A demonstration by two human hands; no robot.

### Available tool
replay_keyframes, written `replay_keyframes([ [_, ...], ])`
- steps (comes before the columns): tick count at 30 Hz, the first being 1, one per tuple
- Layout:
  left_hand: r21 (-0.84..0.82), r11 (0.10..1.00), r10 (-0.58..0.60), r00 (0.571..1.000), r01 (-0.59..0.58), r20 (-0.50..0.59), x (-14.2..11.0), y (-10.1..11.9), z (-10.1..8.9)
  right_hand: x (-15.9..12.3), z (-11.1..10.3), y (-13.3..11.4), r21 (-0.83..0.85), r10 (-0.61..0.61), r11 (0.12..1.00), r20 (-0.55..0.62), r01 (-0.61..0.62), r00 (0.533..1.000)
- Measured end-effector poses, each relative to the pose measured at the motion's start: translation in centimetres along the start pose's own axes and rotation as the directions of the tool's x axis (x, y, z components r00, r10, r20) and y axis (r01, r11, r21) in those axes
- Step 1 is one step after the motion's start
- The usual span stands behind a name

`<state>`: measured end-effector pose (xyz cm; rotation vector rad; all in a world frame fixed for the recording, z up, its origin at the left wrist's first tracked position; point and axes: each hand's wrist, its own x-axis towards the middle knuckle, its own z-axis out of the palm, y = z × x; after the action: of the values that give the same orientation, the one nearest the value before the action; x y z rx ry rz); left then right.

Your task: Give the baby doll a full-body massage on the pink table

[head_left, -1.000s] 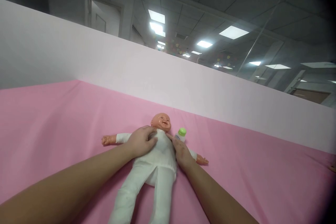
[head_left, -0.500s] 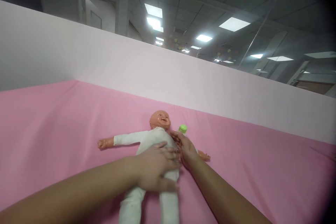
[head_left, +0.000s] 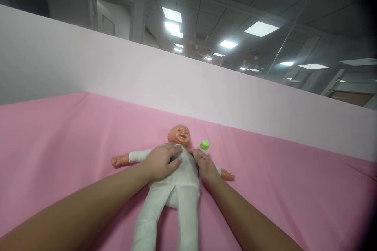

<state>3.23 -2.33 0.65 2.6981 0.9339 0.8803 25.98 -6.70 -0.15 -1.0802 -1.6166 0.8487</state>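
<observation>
A baby doll point(head_left: 188, 204) with a bald plastic head and a white cloth body lies on its back, arms spread and legs toward me. My left hand point(head_left: 163, 160) rests flat on the doll's upper chest at its shoulder, fingers stretched out below the neck. Against the other side of the chest lies my right hand point(head_left: 206, 166), its fingers extended near the doll's shoulder and covering part of that arm. Just beyond my right fingertips stands a small bottle point(head_left: 204, 146) with a green cap, its lower part hidden by the hand.
A pink sheet point(head_left: 265, 172) covers the surface under the doll. Behind it runs a low white wall point(head_left: 176, 82). Above the wall are a glass panel reflecting ceiling lights point(head_left: 261, 29) and a doorway point(head_left: 112, 17).
My left hand has moved from the doll's lower belly up to its upper chest. The right hand stays beside the doll's chest with slight shifting.
</observation>
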Motion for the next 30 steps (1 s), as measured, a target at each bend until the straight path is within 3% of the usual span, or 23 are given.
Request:
replay_keyframes([
  [3, -0.061, 0.991, -0.120, 0.991, 0.116, -0.061, 0.1, -1.2, 0.0, -0.7, 0.5, -0.3, -0.095, -0.097, 0.991, -0.044, 0.093, 0.994],
  [6, -0.068, 0.967, -0.251, 0.962, 0.245, -0.104, 0.3, -2.1, 0.0, -2.8, 1.9, -2.1, -0.278, -0.368, 0.889, 0.036, 0.363, 0.929],
  [8, -0.029, 0.945, -0.328, 0.938, 0.327, -0.115, 0.4, -2.4, 0.1, -4.6, 3.2, -3.9, -0.282, -0.542, 0.751, 0.252, 0.597, 0.801],
  [9, -0.015, 0.935, -0.354, 0.928, 0.354, -0.119, 0.5, -2.5, 0.1, -5.5, 3.9, -4.8, -0.227, -0.600, 0.682, 0.370, 0.696, 0.709],
  [11, -0.015, 0.929, -0.369, 0.922, 0.370, -0.112, 0.6, -2.7, 0.3, -6.7, 5.0, -6.0, -0.150, -0.649, 0.586, 0.501, 0.796, 0.572],
  [12, -0.021, 0.928, -0.372, 0.922, 0.372, -0.106, 0.6, -2.8, 0.4, -7.0, 5.4, -6.2, -0.138, -0.647, 0.560, 0.543, 0.817, 0.536],
  [13, -0.028, 0.927, -0.374, 0.922, 0.373, -0.099, 0.6, -2.9, 0.5, -7.1, 5.6, -6.3, -0.149, -0.629, 0.553, 0.572, 0.820, 0.527],
  [15, -0.047, 0.924, -0.382, 0.920, 0.379, -0.088, 0.7, -3.0, 0.6, -6.8, 5.5, -6.0, -0.200, -0.559, 0.580, 0.608, 0.790, 0.564],
  [19, -0.104, 0.906, -0.418, 0.906, 0.411, -0.063, 0.6, -3.4, 0.8, -5.2, 4.1, -5.2, -0.312, -0.358, 0.694, 0.633, 0.649, 0.687],
  [23, -0.161, 0.895, -0.424, 0.905, 0.415, -0.024, 0.5, -3.7, 0.7, -3.6, 2.6, -4.9, -0.427, -0.180, 0.751, 0.602, 0.504, 0.778],
  [30, -0.180, 0.904, -0.398, 0.917, 0.388, -0.017, 0.4, -3.3, 0.5, -2.0, 0.8, -1.9, -0.455, -0.168, 0.815, 0.406, 0.358, 0.898],
])
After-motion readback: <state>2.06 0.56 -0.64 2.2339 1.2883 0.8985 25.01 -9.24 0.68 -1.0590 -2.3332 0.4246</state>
